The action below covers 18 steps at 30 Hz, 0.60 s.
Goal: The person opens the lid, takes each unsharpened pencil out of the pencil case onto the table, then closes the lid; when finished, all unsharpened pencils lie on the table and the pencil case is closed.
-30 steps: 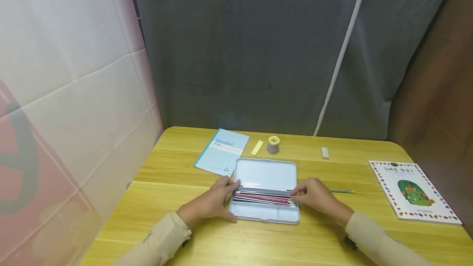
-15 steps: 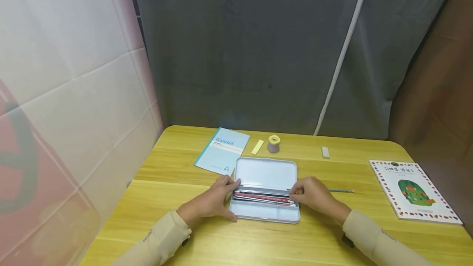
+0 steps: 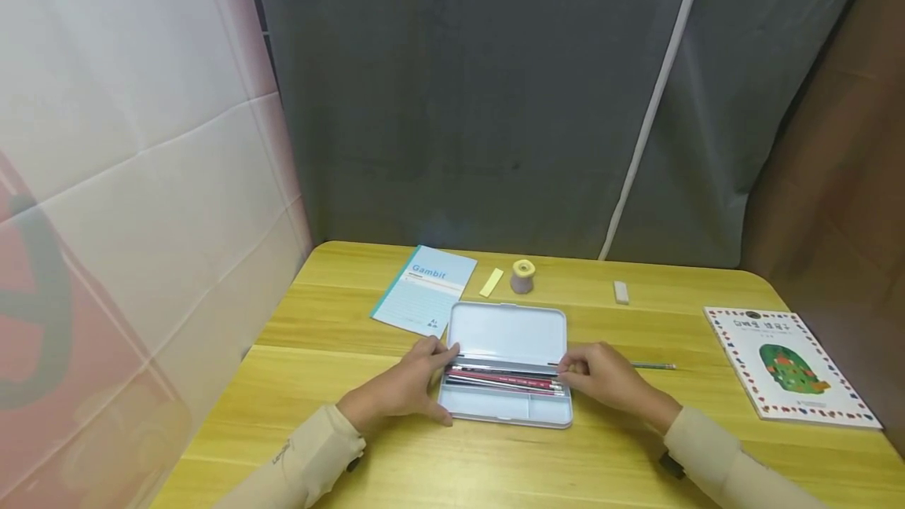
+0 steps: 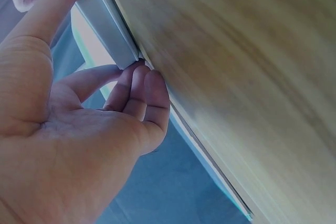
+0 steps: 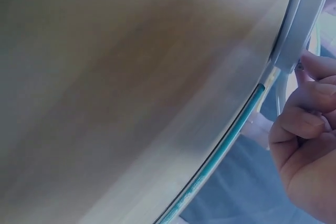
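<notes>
A white pencil case lies with its lid up, and several red, black and white pencils fill its long compartment. My left hand holds the case's left end, thumb along the front and fingers by the hinge. In the left wrist view its fingers curl at the case's corner. My right hand is at the right end, thumb and forefinger pinched on a pencil's end there, which they mostly hide. A green pencil lies on the table beyond that hand, and appears teal in the right wrist view.
Behind the case are a light blue notebook, a yellow strip and a small yellow-topped pot. A white eraser lies farther right. A picture book rests near the table's right side.
My right hand has shifted slightly left and then back right at the case's end. My left hand and the case stay in place.
</notes>
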{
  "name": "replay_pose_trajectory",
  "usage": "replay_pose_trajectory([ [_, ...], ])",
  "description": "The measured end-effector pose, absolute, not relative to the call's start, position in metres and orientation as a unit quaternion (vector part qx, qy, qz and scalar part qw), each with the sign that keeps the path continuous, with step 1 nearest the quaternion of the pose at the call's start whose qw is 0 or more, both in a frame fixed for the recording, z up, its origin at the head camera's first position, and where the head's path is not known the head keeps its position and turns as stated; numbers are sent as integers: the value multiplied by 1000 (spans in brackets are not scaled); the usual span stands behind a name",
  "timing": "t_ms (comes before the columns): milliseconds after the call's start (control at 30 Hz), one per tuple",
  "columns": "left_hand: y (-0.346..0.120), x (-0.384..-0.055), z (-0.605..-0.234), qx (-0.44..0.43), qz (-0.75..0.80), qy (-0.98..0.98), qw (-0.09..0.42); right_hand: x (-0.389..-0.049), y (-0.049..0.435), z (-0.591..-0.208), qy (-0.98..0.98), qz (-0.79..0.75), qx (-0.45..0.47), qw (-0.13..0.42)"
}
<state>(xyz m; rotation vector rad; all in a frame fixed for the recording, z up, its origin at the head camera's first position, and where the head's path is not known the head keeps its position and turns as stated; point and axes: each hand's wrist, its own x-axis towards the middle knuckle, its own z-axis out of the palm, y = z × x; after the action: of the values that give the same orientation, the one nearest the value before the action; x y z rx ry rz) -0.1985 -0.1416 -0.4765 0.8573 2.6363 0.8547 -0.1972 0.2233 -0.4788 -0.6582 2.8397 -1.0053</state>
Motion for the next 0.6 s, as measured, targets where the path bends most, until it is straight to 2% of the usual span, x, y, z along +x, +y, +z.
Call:
replay_pose_trajectory([
  [600, -141, -200, -478, 291, 297, 902, 116, -172, 290, -474, 906, -375, -196, 18],
])
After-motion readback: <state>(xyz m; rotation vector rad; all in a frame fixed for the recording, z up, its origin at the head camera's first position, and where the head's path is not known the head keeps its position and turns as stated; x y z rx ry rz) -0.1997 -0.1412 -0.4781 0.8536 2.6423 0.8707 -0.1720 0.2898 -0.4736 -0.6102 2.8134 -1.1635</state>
